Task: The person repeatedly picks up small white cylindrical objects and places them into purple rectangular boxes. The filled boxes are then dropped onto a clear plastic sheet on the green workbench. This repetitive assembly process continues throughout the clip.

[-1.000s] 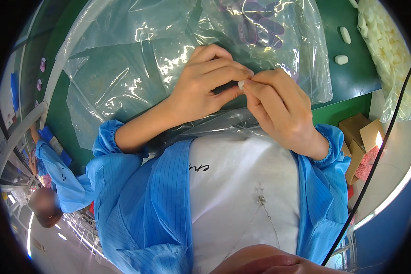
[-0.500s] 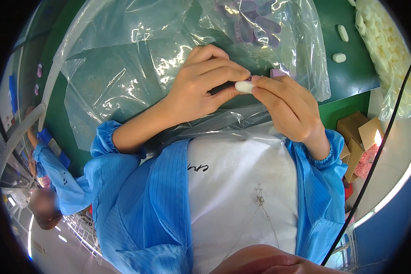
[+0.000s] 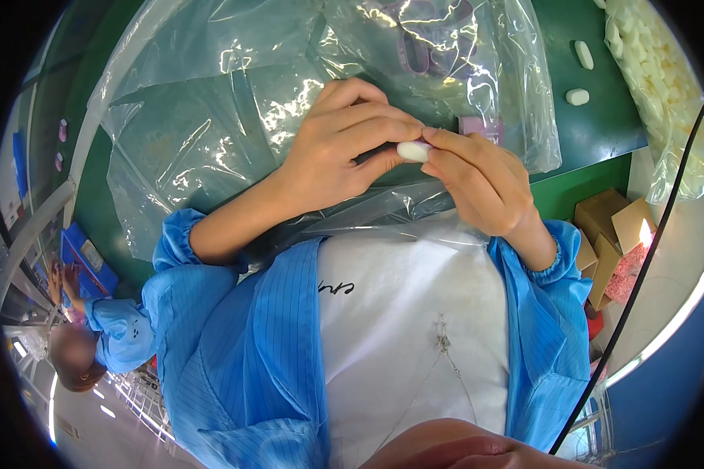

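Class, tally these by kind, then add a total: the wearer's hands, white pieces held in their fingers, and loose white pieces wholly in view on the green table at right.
Hands: 2, left hand and right hand
Held white piece: 1
Loose white pieces on the green table: 2
Total: 5

1. The blue jacket [image 3: 278, 328] had thin dark stripes and hung open.
2. Its cuffs [image 3: 177, 236] were gathered.
3. The shirt [image 3: 391, 320] was white with black lettering [image 3: 336, 288].
4. The thin necklace [image 3: 458, 375] carried a small pendant [image 3: 443, 342].
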Tool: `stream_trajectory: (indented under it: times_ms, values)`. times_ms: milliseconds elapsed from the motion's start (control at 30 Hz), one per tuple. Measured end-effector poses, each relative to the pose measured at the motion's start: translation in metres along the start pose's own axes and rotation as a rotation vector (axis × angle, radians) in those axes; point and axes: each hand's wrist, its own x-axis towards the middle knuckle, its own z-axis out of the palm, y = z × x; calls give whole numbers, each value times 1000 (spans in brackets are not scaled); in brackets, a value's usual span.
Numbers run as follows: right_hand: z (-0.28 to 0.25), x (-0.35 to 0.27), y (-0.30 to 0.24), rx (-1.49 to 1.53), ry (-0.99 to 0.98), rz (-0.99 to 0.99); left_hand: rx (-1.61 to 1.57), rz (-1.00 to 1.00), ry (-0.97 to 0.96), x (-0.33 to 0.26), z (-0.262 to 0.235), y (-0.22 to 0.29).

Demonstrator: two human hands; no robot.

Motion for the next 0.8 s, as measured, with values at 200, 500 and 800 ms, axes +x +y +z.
stream_trajectory:
  times_ms: [200, 500, 800]
  values:
    - [-2, 6, -3, -19, -28, 40, 0, -21, -4, 1, -2, 0]
    - [2, 2, 7, -36, -21, -121, 17, -11, -18, 0, -3, -1]
    - [1, 9, 7, -68, -78, -155, 21, -6, -20, 0, -3, -2]
